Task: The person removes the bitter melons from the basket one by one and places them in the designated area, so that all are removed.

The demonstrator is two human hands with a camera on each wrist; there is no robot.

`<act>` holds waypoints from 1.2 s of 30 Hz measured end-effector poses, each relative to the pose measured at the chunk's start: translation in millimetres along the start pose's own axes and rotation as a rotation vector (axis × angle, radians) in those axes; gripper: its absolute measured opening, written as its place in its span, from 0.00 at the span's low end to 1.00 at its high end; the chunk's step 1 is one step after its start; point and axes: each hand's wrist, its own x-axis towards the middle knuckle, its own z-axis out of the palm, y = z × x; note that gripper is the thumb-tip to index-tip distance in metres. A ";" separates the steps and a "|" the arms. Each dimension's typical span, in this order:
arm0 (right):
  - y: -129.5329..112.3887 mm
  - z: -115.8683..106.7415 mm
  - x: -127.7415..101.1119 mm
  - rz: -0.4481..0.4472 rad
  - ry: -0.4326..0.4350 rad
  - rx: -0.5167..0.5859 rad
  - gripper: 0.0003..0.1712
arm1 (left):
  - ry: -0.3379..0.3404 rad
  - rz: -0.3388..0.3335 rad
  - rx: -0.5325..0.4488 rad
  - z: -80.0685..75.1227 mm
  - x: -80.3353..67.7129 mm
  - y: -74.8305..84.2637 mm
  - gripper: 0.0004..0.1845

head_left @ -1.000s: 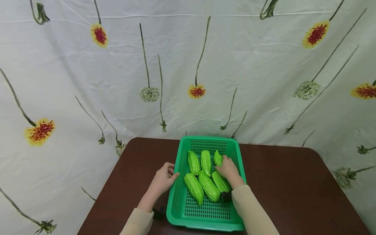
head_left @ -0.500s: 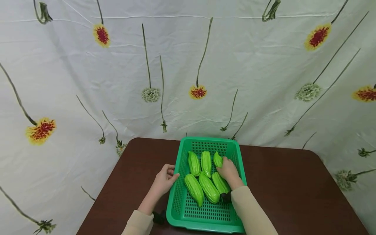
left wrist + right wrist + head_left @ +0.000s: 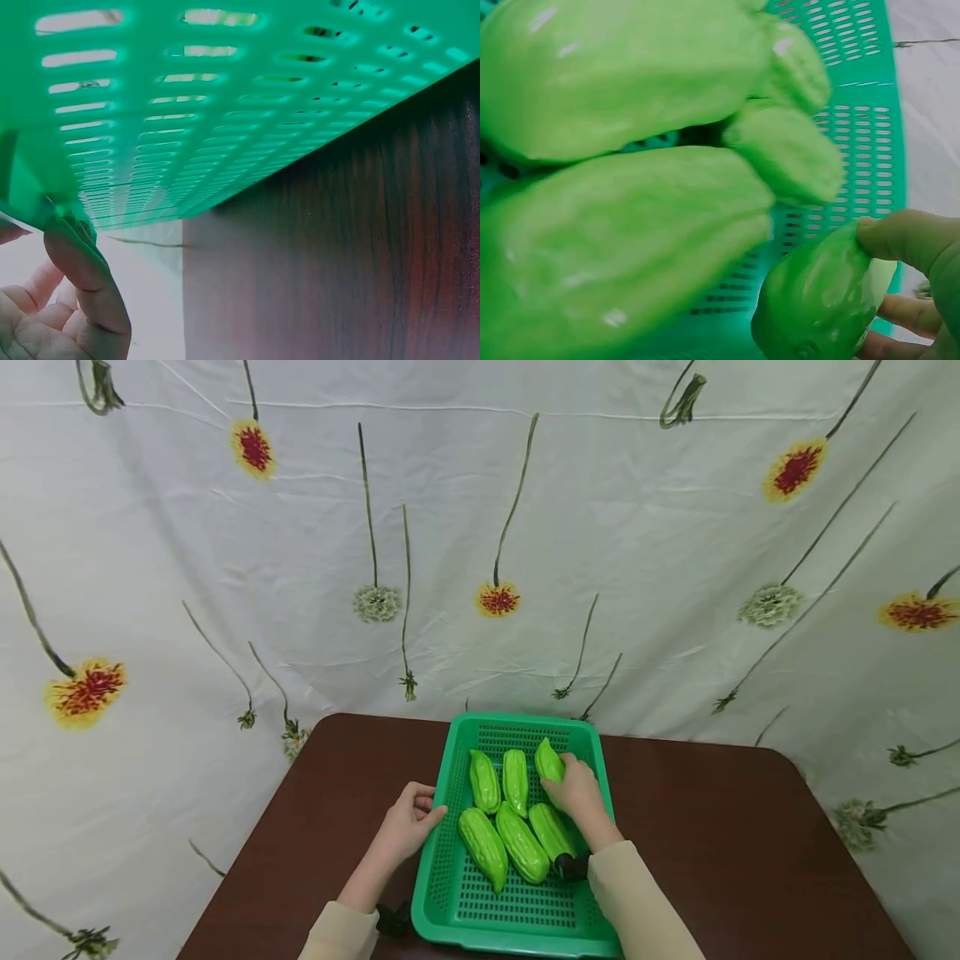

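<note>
Head view: the right hand (image 3: 576, 789) is gripping a bitter gourd (image 3: 548, 761) inside the green basket (image 3: 438, 893), while the left hand (image 3: 408, 821) is pinching its rim, probably steadying it.
Left wrist: fingers (image 3: 82, 281) are clasping the rim.
Right wrist: fingers (image 3: 907, 240) are curling around the gourd.

Floral cloth backdrop (image 3: 600, 527) — dark wooden table (image 3: 735, 843)

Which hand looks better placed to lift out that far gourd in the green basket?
The right hand, most likely. Its fingers already grip the far-right gourd inside the basket. The left hand is outside, holding the basket's left rim, apparently steadying it.
</note>
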 end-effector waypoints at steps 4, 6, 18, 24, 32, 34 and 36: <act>-4.9 -14.5 -5.0 -0.036 0.035 0.037 0.36 | 0.001 0.008 0.006 -0.8 -0.6 0.4 0.18; -6.9 -23.8 -7.9 -0.057 0.056 0.052 0.36 | -0.001 0.007 0.001 -0.7 -1.0 1.4 0.18; 4.9 -73.5 -22.7 -0.037 0.129 0.183 0.37 | 0.003 -0.011 0.013 0.4 1.9 0.4 0.18; 26.6 -94.3 -28.9 0.001 0.176 0.210 0.37 | -0.001 -0.006 0.023 0.4 3.0 -1.0 0.18; 59.5 -104.9 -38.6 0.071 0.201 0.221 0.39 | -0.002 -0.002 0.016 2.0 2.3 -2.4 0.18; 67.4 -103.1 -40.0 0.084 0.199 0.212 0.40 | 0.001 0.001 0.018 2.3 2.1 -2.7 0.18; 75.1 -100.1 -41.2 0.094 0.195 0.202 0.40 | 0.004 0.005 0.019 2.7 2.1 -2.8 0.18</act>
